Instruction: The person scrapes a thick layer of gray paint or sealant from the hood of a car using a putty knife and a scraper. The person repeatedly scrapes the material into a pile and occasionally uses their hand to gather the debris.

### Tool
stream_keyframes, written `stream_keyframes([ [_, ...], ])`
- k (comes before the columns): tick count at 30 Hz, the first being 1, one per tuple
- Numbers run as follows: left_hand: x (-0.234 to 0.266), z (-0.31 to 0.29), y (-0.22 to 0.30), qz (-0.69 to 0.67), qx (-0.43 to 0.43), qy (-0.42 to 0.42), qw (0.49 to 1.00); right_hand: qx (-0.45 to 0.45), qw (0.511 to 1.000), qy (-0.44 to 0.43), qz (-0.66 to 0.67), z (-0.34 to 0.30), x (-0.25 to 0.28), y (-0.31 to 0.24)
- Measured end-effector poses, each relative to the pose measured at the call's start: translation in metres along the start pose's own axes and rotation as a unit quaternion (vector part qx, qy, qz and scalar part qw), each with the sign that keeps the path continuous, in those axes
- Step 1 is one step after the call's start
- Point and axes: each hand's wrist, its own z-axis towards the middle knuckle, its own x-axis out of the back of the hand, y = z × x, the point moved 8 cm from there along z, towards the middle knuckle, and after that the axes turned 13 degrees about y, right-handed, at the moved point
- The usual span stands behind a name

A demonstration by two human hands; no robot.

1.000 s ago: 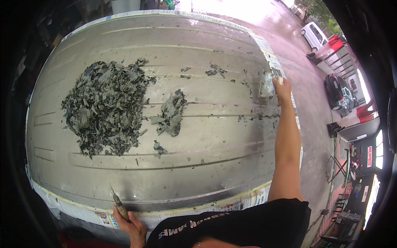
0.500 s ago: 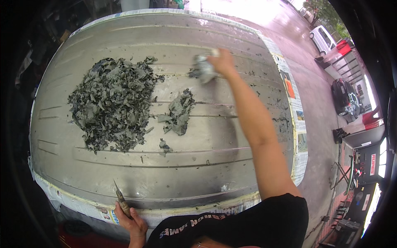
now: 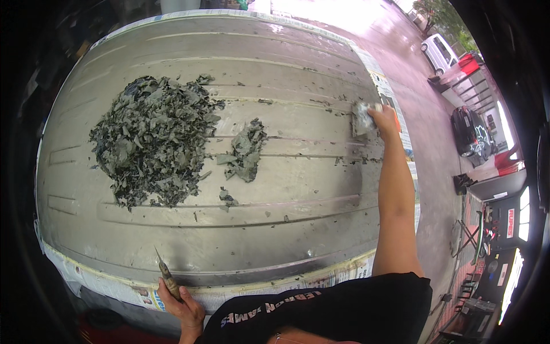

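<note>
My right hand point(image 3: 385, 118) is stretched out to the right side of a large ribbed grey metal panel point(image 3: 286, 218), gripping a crumpled grey-white rag point(image 3: 362, 117) pressed on the surface. My left hand point(image 3: 180, 307) rests at the panel's near edge and holds a thin pointed scraper point(image 3: 166, 275) with its tip up. A big heap of dark grey paint flakes point(image 3: 150, 140) lies on the left half. A smaller clump of flakes point(image 3: 245, 150) sits near the middle. Small loose flakes are scattered around the rag.
Newspaper point(image 3: 298, 282) is taped along the panel's near and right edges. To the right lies a wet reddish floor point(image 3: 429, 114) with a white car point(image 3: 440, 51), a dark car point(image 3: 471, 132) and workshop gear farther right. Dark clutter surrounds the left side.
My right hand with the rag swept from the right edge toward the panel's middle, then back to the right edge. The left hand and scraper stayed put.
</note>
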Motion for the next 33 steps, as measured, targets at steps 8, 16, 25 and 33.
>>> stream_keyframes([
  [8, 0.002, 0.007, 0.019, 0.010, -0.050, 0.035, 0.998, 0.101, 0.989, 0.081, -0.076, -0.015, -0.072, -0.068],
  [16, 0.004, 0.011, 0.022, -0.002, -0.064, 0.046, 0.997, 0.190, 0.977, -0.082, 0.054, -0.155, -0.169, -0.282],
  [25, 0.001, 0.007, 0.017, -0.002, -0.061, 0.060, 0.996, -0.019, 0.995, -0.008, 0.096, -0.035, -0.009, -0.062],
  [33, 0.000, 0.009, 0.019, 0.002, -0.054, 0.024, 0.998, 0.118, 0.984, 0.094, -0.097, 0.006, -0.039, -0.035],
])
